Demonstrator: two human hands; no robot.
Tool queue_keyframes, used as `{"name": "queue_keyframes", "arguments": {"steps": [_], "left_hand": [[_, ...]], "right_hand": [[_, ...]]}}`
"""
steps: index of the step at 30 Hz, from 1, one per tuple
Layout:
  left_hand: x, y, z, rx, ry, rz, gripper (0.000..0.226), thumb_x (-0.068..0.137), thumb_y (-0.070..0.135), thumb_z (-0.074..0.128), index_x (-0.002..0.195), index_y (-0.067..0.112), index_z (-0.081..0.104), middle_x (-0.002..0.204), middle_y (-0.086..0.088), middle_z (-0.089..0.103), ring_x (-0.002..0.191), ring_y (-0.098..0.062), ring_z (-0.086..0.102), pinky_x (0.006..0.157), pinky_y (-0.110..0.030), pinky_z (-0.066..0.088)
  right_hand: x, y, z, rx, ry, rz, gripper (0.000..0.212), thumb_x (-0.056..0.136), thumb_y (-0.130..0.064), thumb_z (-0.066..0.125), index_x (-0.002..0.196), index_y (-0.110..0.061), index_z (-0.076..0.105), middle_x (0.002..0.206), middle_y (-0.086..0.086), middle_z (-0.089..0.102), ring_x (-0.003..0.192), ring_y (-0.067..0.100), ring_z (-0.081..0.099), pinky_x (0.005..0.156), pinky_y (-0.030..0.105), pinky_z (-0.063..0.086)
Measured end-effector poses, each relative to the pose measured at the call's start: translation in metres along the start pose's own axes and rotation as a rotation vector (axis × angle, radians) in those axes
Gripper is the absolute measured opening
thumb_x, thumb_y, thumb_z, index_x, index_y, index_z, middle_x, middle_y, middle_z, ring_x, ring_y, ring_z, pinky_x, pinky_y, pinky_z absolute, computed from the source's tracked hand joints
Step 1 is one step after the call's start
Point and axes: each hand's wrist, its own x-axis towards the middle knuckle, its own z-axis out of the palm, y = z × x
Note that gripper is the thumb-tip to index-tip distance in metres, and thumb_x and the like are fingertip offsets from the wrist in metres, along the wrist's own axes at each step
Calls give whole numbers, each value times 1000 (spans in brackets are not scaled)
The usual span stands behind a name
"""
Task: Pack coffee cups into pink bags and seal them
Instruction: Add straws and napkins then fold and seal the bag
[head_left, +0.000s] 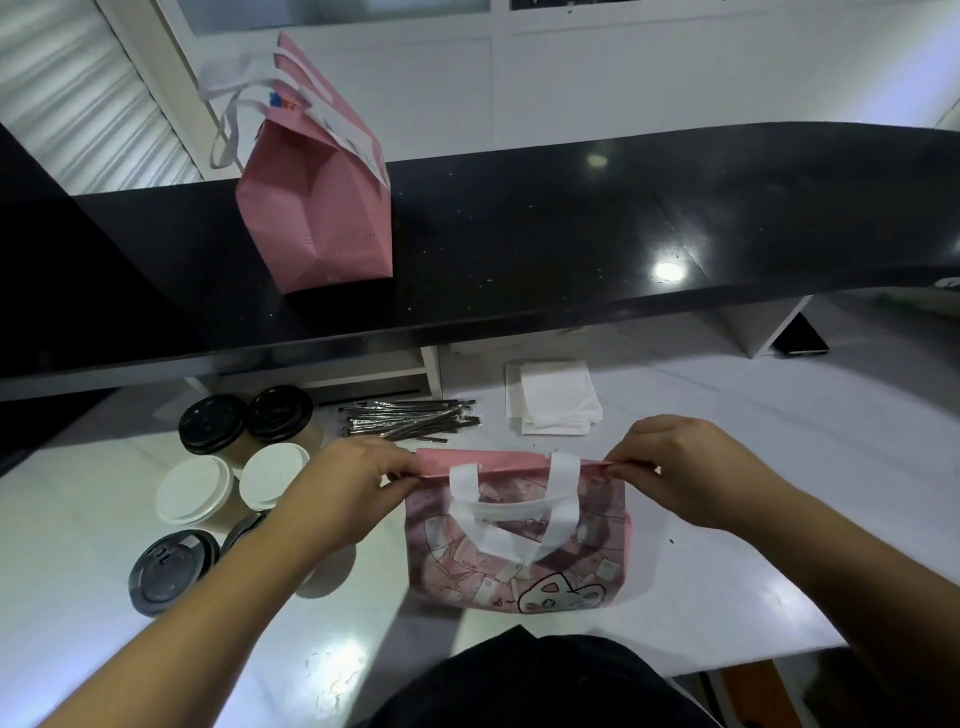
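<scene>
White surface (727, 467): both hands, left (340, 486) and right (691, 470), pinch top corners of pink bag (519, 545) near front edge, stretching its mouth flat, likely for sealing. Cups (195, 488) wait at left.

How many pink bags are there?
2. One pink bag stands closed on the black counter. The other bag is on the white table, pinched at its top by both hands.
</scene>
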Motion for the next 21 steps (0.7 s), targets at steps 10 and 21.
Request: {"name": "queue_keyframes", "arguments": {"steps": [10, 21], "left_hand": [[-7, 3, 11, 15, -74, -41, 38, 85, 61, 52, 112, 42, 71, 94, 32, 56, 94, 0, 53, 78, -30, 51], [-5, 20, -14, -178, 184, -130, 48, 91, 57, 53, 138, 52, 45, 133, 36, 39, 118, 9, 51, 91, -14, 41]], "right_hand": [[12, -50, 19, -187, -94, -31, 48, 86, -42, 63, 132, -32, 60, 120, -11, 66, 108, 14, 58, 91, 32, 50], [31, -76, -47, -181, -189, 78, 16, 97, -29, 52, 89, -31, 66, 84, -12, 61, 76, 10, 57, 61, 22, 42]]}}
